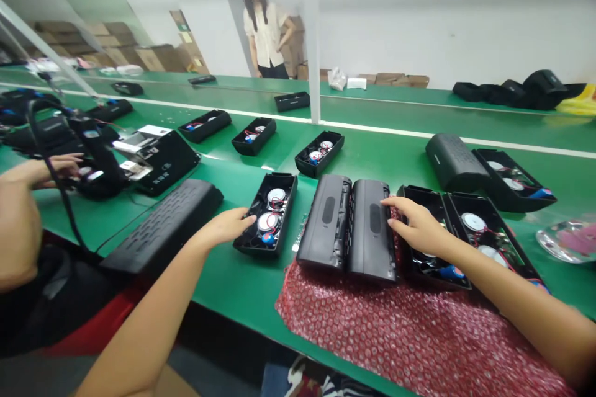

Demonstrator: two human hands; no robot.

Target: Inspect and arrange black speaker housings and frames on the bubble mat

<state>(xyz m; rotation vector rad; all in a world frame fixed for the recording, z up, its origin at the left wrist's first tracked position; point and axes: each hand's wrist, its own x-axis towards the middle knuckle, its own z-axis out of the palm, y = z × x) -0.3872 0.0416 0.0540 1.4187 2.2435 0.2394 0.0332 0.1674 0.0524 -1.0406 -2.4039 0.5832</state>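
Note:
My left hand pinches the left rim of an open black speaker housing, which holds two round speakers, red wires and a blue part. My right hand has its fingers closed over the right edge of a black speaker shell, lying outer side down or up, I cannot tell. Beside it, nearly touching, lies a matching shell. Both rest partly on red bubble wrap. Under and beyond my right wrist are two more open housings, one partly hidden and one farther right.
Several open housings stand farther back on the green bench. To the left, a co-worker's hand is by a black device. A clear dish sits right. A white post rises behind; a person stands beyond.

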